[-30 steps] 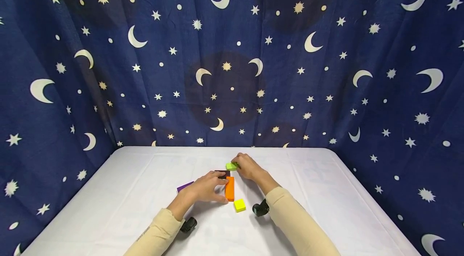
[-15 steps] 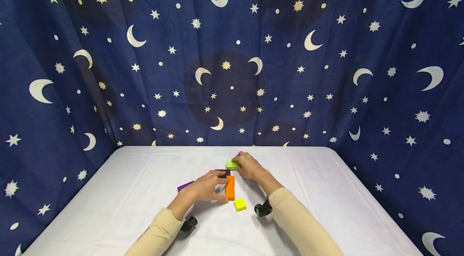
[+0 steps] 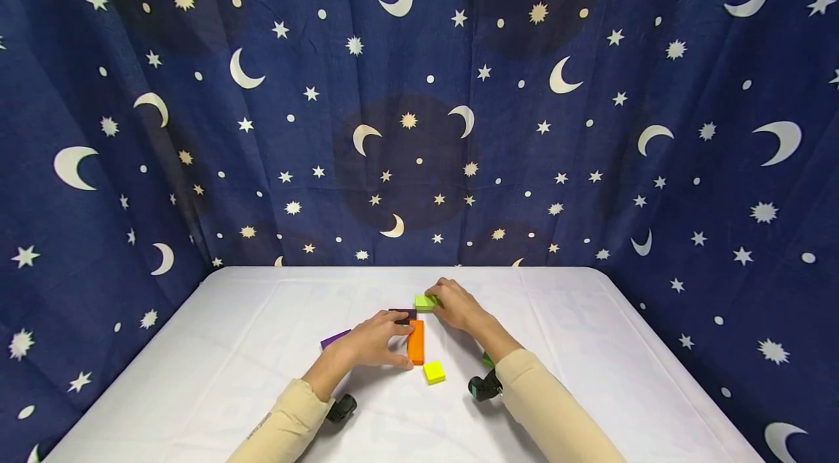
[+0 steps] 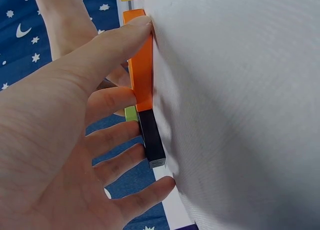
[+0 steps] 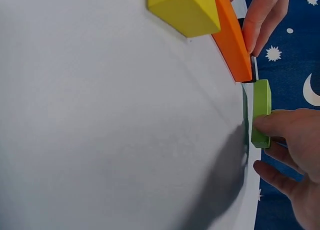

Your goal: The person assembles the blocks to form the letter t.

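My right hand (image 3: 457, 306) pinches a light green block (image 5: 261, 107) between thumb and fingers, just behind the black block and slightly to its right. My left hand (image 3: 372, 341) lies with fingers spread against two other blocks. Its thumb and index finger touch the orange block (image 3: 416, 343), a long one pointing away from me. Further fingertips rest against the black block (image 4: 151, 137), which meets the orange one's far end. A yellow block (image 3: 434, 373) stands near the orange block's close end. Left of my left hand lies a purple block (image 3: 334, 338), partly hidden by it.
A green block (image 3: 487, 359) shows only a corner beside my right forearm. Black wrist cameras (image 3: 341, 408) sit below both wrists. A white cloth (image 3: 262, 346) covers the table, and a dark blue curtain (image 3: 419, 252) with moons and stars hangs behind it.
The light green block has shifted slightly right with my right hand. My right forearm has moved right, uncovering a green corner. My left hand stays put on the orange and black blocks.
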Demonstrator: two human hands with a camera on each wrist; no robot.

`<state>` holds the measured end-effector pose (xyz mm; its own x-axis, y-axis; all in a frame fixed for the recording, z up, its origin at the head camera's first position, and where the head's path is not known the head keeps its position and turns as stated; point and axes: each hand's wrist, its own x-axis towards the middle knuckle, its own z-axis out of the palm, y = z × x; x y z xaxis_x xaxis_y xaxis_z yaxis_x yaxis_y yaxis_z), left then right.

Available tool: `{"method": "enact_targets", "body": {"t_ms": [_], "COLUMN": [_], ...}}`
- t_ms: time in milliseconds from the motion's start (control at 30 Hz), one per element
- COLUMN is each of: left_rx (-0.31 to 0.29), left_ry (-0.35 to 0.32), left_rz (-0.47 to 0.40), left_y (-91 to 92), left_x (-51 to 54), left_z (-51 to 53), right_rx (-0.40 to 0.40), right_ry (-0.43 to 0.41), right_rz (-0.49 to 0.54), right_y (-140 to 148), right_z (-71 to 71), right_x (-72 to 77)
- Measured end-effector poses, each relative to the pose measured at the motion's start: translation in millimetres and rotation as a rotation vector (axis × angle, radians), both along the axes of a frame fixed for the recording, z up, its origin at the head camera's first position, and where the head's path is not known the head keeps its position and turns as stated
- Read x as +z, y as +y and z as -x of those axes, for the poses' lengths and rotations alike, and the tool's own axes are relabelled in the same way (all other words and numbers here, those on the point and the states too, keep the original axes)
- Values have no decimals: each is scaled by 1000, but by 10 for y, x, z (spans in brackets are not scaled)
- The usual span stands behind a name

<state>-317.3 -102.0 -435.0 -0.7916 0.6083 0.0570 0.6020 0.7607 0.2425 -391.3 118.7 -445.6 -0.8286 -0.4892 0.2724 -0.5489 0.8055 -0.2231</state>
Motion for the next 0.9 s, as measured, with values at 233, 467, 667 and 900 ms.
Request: {"method": "enact_targets", "body": {"t_ms": [233, 467, 667, 900], "left_rx": [4, -6, 1, 7], "left_ry": [-9, -9, -12, -13], "left_rz": [3, -6, -5, -4], "left_y": [5, 5, 6, 4], "left_x": [-8, 1, 7, 7], "left_z": [4, 8, -1, -9], "right_rx": [-26, -34, -33, -19], "right_ry": [-14, -31, -42, -37], "right_rz": [7, 24, 20, 6], "right_y": [30, 42, 58, 86], "right_z": [-33, -66, -106, -127], "right_x": [4, 38, 35, 19]}}
